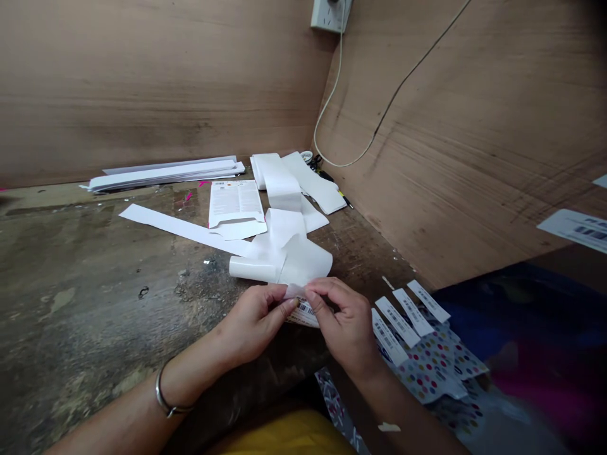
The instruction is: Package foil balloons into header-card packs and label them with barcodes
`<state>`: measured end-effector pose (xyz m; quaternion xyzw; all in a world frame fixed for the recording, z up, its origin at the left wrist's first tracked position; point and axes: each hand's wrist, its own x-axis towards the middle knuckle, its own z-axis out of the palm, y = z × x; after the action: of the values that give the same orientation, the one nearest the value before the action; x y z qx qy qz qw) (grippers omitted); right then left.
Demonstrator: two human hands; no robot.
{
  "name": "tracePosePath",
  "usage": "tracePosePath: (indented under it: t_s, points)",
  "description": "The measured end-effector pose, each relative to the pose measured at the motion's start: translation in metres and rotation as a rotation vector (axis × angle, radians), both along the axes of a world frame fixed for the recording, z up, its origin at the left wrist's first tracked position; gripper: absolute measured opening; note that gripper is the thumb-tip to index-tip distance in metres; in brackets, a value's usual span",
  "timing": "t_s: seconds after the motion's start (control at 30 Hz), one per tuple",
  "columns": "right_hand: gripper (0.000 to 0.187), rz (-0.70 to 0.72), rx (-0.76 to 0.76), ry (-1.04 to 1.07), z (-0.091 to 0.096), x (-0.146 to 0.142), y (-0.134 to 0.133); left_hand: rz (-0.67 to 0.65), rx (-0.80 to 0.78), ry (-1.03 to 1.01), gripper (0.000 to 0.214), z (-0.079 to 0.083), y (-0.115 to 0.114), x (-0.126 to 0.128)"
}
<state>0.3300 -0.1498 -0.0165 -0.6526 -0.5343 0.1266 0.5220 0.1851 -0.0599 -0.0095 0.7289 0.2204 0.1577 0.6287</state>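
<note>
Both hands meet over the front edge of the table around a strip of barcode labels (pixel 306 308) on pale backing paper. My left hand (pixel 256 316) pinches the left side of the strip between thumb and fingers. On the other side, my right hand (pixel 344 316) grips the strip's upper right corner with thumb and forefinger. Behind the fingers, glossy white backing paper (pixel 308 259) curls and trails back over the table. Whether a label is partly lifted from the backing cannot be made out.
Polka-dot bags (pixel 427 366) with barcode labels (pixel 401 321) lie at the right. A flattened white box (pixel 236 205), a long paper strip (pixel 180 229) and stacked white strips (pixel 165 175) lie on the table (pixel 95 278). A cable (pixel 339 88) hangs from a power socket (pixel 329 16).
</note>
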Motion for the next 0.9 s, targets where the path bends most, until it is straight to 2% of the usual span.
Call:
tracePosePath:
  t_s: [0.07, 0.13, 0.17, 0.2, 0.27, 0.33, 0.37, 0.43, 0.57, 0.67, 0.77, 0.83, 0.9]
  points:
    - [0.011, -0.126, -0.002, 0.174, -0.003, 0.007, 0.003, -0.012, -0.020, 0.007, 0.029, -0.002, 0.001, 0.000]
    - [0.016, -0.294, 0.098, 0.340, 0.000, 0.021, 0.002, -0.001, -0.033, 0.026, 0.029, -0.004, 0.002, -0.001]
    - [0.016, -0.386, 0.174, 0.340, 0.004, 0.029, -0.003, 0.024, -0.040, 0.040, 0.030, -0.005, 0.003, -0.001]
    - [0.013, -0.469, 0.243, 0.251, 0.009, 0.037, -0.009, 0.063, -0.050, 0.053, 0.030, -0.006, 0.004, -0.001]
    - [0.005, -0.540, 0.291, -0.136, 0.020, 0.046, -0.030, 0.161, -0.082, 0.056, 0.033, -0.008, 0.007, -0.001]
    - [0.015, -0.435, 0.225, -0.549, 0.024, 0.047, -0.054, 0.222, -0.112, 0.045, 0.036, -0.009, 0.008, 0.000]
    - [0.019, -0.344, 0.181, -0.679, 0.022, 0.044, -0.064, 0.229, -0.122, 0.042, 0.037, -0.009, 0.008, 0.000]
    - [0.024, -0.190, 0.109, -0.780, 0.012, 0.038, -0.080, 0.217, -0.128, 0.052, 0.037, -0.010, 0.008, 0.001]
    - [0.022, -0.131, 0.013, -0.752, -0.019, 0.031, -0.089, 0.199, -0.118, 0.062, 0.037, -0.011, 0.005, 0.000]
    - [0.019, -0.079, -0.083, -0.678, -0.026, 0.032, -0.089, 0.202, -0.119, 0.061, 0.037, -0.011, 0.005, 0.000]
    - [0.016, -0.007, -0.222, -0.596, -0.015, 0.034, -0.092, 0.201, -0.138, 0.054, 0.036, -0.011, 0.004, -0.001]
    - [0.013, 0.064, -0.346, -0.574, -0.003, 0.038, -0.095, 0.196, -0.155, 0.051, 0.036, -0.011, 0.003, -0.001]
    - [0.017, 0.126, -0.406, -0.605, 0.011, 0.044, -0.095, 0.184, -0.171, 0.037, 0.036, -0.009, 0.001, -0.001]
